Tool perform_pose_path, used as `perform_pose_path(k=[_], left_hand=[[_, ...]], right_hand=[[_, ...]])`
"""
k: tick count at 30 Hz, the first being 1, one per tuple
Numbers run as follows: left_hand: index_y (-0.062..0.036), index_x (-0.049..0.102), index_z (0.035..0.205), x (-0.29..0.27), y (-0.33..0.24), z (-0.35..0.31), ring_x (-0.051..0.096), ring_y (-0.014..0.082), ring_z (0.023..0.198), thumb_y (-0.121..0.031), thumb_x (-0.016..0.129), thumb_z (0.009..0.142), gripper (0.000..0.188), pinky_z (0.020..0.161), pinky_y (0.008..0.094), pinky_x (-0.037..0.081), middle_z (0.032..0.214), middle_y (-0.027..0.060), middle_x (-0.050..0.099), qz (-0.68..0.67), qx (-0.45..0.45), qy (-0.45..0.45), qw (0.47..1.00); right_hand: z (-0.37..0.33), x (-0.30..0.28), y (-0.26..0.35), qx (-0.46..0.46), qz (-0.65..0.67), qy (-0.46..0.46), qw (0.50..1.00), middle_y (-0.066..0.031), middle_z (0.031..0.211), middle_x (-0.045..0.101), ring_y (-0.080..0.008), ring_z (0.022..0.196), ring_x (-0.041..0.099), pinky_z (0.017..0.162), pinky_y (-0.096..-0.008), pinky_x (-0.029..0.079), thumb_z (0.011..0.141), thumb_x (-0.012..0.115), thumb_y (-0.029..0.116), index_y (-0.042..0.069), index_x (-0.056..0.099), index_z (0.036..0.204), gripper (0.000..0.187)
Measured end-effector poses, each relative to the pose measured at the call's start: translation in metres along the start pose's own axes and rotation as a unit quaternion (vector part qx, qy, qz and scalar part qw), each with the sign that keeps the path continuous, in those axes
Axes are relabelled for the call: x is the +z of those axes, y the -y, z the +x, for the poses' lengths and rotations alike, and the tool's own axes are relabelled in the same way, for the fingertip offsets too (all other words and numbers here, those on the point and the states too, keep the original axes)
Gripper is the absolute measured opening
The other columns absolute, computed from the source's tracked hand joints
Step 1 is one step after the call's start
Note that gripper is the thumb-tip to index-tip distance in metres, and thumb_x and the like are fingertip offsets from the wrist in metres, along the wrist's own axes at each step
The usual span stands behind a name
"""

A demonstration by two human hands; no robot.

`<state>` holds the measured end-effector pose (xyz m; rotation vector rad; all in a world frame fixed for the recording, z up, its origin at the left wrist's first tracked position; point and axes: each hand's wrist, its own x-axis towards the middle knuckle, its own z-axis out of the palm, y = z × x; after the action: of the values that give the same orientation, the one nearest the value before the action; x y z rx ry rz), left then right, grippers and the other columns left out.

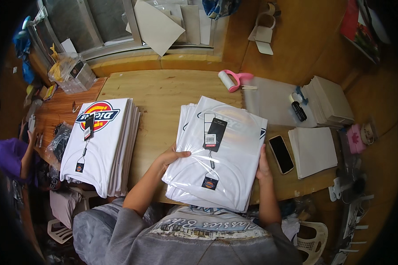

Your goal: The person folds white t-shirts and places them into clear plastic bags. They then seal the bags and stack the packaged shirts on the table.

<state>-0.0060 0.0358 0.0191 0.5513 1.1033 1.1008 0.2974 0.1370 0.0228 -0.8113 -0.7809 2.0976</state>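
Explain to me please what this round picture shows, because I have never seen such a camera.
There is no machine here, only a person's two bare hands. A wide fisheye camera on the person's head looks down, so edges bend. The left hand grips a folded white T-shirt in clear plastic, thumb on top; the right hand touches its right edge. A black hang tag shows through. On the wooden table, a stack of folded white T-shirts lies left; a smartphone and white sheets lie right.
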Motion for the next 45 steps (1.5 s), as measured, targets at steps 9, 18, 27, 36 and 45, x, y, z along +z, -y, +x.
perform_pose_path(k=[9,18,27,36,45], left_hand=[[-0.0036,0.029,0.120,-0.026,0.008,-0.041,0.050,0.0240,0.096,0.002,0.065,0.061,0.069,0.082,0.0343,0.041,0.107,0.0135,0.049,-0.044,0.031,-0.008,0.999],[-0.0028,0.023,0.123,-0.046,0.020,-0.049,0.047,0.0235,0.100,-0.003,0.070,0.058,0.080,0.083,0.0346,0.040,0.110,0.0141,0.045,0.019,0.046,-0.082,0.995],[-0.0004,0.028,0.121,-0.048,0.033,-0.045,0.048,0.0224,0.097,-0.045,0.046,0.079,0.064,0.082,0.0319,0.039,0.110,0.0138,0.046,0.118,0.121,-0.192,0.967],[-0.0023,0.023,0.126,-0.046,-0.017,-0.034,0.041,0.0262,0.107,-0.060,0.034,0.077,0.076,0.089,0.0342,0.033,0.118,0.0175,0.040,0.052,0.003,-0.164,0.985],[-0.0018,0.025,0.122,-0.034,-0.006,-0.050,0.051,0.0219,0.095,-0.014,0.065,0.070,0.067,0.076,0.0330,0.045,0.109,0.0154,0.047,0.058,0.032,-0.096,0.993]], right_hand=[[0.012,-0.034,-0.012,-0.112,-0.191,-0.111,0.969,-0.0035,0.082,0.059,-0.0113,0.069,0.055,0.062,-0.0255,0.046,0.072,0.057,0.000,0.001,0.055,0.091,0.018],[-0.070,0.109,0.175,-0.362,-0.502,-0.136,0.774,-0.0090,0.090,0.058,-0.0116,0.078,0.053,0.070,-0.0228,0.041,0.074,0.058,0.004,-0.005,0.052,0.100,0.028],[-0.024,0.115,0.151,-0.332,-0.183,-0.033,0.925,-0.0050,0.083,0.058,-0.0116,0.072,0.054,0.067,-0.0233,0.044,0.073,0.058,0.005,0.001,0.053,0.094,0.022],[0.058,0.032,-0.020,-0.038,-0.332,-0.053,0.941,-0.0074,0.091,0.054,-0.0138,0.079,0.052,0.069,-0.0258,0.044,0.074,0.061,0.018,-0.001,0.041,0.111,0.046],[0.016,0.039,-0.015,0.184,-0.205,0.031,0.961,-0.0099,0.100,0.052,-0.0184,0.090,0.052,0.079,-0.0313,0.043,0.068,0.067,0.016,-0.003,0.039,0.111,0.055]])
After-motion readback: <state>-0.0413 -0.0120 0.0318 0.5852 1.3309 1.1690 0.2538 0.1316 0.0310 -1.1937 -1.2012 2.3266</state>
